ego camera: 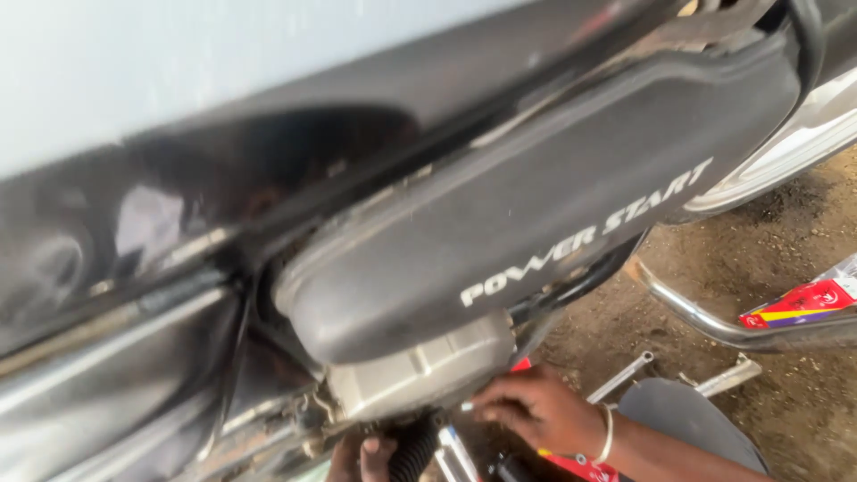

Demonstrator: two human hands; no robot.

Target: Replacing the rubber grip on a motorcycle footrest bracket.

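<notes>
Oil-stained dirt ground lies under a black motorcycle that fills most of the view, its dark grey side cover carrying white lettering. Below the cover sits a silver engine casing. The right hand (a pale bangle on its wrist) rests with bent fingers against the lower edge of that casing; whether it grips anything I cannot tell. The left hand sits low beside a ribbed black rubber piece, mostly cut off, its grip unclear. A chrome pipe curves nearby, with a red packet beyond.
</notes>
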